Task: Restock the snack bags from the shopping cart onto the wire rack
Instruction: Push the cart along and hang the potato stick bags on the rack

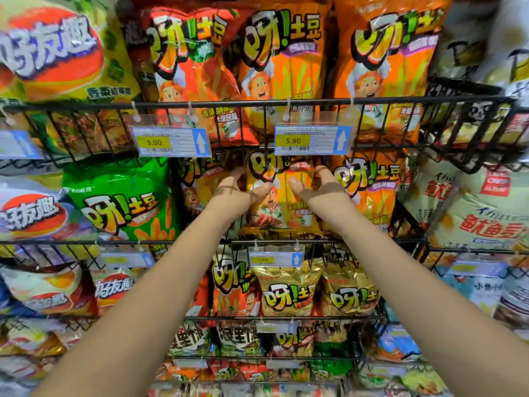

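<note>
- The left hand [237,189] grip is holding the yellow snack bag [286,209] by its left edge.
- The right hand [317,186] grip is holding its right edge.
- The bag is standing in the wire rack [243,104].

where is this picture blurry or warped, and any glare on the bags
Head view: sharp in the middle, where the left hand and right hand hold the yellow snack bag; smeared toward the corners, worst at the white bags top right; the wide-angle lens bows the black wire rack rail; soft glare on the gold foil bags below.
</note>
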`<state>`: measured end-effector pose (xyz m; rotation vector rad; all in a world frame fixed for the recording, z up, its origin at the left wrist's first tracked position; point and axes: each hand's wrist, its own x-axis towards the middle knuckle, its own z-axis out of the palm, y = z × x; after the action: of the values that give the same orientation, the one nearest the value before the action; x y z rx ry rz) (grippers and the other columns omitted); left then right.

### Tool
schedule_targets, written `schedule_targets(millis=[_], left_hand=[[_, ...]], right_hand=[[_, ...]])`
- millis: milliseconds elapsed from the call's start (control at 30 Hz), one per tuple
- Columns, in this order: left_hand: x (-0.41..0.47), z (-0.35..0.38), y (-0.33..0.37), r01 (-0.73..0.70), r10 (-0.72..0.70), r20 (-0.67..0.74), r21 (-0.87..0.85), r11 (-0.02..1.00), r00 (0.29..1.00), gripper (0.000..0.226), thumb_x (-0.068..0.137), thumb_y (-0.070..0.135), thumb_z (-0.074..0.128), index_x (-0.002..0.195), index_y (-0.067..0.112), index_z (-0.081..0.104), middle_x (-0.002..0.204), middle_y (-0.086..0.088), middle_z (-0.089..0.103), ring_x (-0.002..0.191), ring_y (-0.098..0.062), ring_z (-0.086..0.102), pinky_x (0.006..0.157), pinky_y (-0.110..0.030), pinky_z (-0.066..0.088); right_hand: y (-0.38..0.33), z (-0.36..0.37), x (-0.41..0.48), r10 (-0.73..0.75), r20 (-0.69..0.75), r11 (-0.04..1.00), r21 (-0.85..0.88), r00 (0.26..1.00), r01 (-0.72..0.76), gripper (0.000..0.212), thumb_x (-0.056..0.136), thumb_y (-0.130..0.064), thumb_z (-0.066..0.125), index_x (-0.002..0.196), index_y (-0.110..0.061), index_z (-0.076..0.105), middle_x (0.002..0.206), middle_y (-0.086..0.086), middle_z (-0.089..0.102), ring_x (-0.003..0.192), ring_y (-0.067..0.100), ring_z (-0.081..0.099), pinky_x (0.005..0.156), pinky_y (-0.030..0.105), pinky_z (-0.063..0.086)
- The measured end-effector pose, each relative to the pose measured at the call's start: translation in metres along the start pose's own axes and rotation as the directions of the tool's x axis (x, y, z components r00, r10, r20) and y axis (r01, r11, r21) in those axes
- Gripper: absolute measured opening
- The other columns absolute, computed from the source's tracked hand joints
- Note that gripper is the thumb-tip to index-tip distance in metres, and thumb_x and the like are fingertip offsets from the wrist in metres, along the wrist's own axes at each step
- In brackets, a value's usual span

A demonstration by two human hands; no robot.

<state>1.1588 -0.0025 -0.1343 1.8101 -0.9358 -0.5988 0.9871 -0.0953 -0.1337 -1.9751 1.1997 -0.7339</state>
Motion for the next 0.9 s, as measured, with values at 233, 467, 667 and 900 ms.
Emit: schedule_targets(millis=[233, 467, 667, 900], left_hand=[[0.008, 0.01, -0.018, -0.065, 0.075, -0.023, 0.29, 0.955, 0.997, 0.083, 0.092, 0.028, 0.076, 0.16, 0.023, 0.028, 0.158, -0.007, 0.039, 0.137, -0.03, 0.047, 0.089, -0.032, 0.04], [0.009, 0.012, -0.019, -0.035, 0.035, 0.006, 0.399, 0.916, 0.999, 0.082, 0.096, 0.026, 0.072, 0.16, 0.017, 0.022, 0.161, -0.012, 0.034, 0.135, -0.031, 0.046, 0.086, -0.031, 0.038], [0.002, 0.012, -0.016, -0.051, 0.051, 0.011, 0.408, 0.912, 0.999, 0.082, 0.097, 0.027, 0.071, 0.161, 0.017, 0.021, 0.16, -0.013, 0.038, 0.113, -0.024, 0.053, 0.07, -0.028, 0.043], [-0.029, 0.003, -0.012, -0.141, 0.147, 0.026, 0.489, 0.861, 0.989, 0.094, 0.091, 0.049, 0.073, 0.16, 0.011, 0.021, 0.161, -0.012, 0.036, 0.144, -0.03, 0.043, 0.112, -0.043, 0.042]], right_hand=[[0.014, 0.008, 0.003, -0.044, -0.035, 0.99, -0.137, 0.998, 0.038, 0.088, 0.092, -0.057, 0.067, 0.159, -0.018, 0.025, 0.145, 0.017, 0.052, 0.132, 0.038, 0.051, 0.104, 0.051, 0.05], [0.022, 0.014, 0.003, 0.011, -0.006, 0.993, -0.117, 1.0, -0.012, 0.082, 0.094, -0.05, 0.068, 0.156, -0.017, 0.028, 0.134, 0.018, 0.058, 0.126, 0.037, 0.055, 0.092, 0.043, 0.048], [0.02, 0.014, 0.002, 0.026, 0.002, 0.981, -0.193, 1.0, -0.025, 0.077, 0.095, -0.055, 0.063, 0.151, -0.013, 0.031, 0.123, 0.012, 0.061, 0.112, 0.034, 0.061, 0.086, 0.042, 0.054], [0.024, -0.005, -0.015, -0.081, 0.019, 0.971, -0.222, 0.997, 0.084, 0.087, 0.093, -0.057, 0.062, 0.157, -0.01, 0.027, 0.13, 0.007, 0.058, 0.117, 0.029, 0.062, 0.096, 0.045, 0.056]])
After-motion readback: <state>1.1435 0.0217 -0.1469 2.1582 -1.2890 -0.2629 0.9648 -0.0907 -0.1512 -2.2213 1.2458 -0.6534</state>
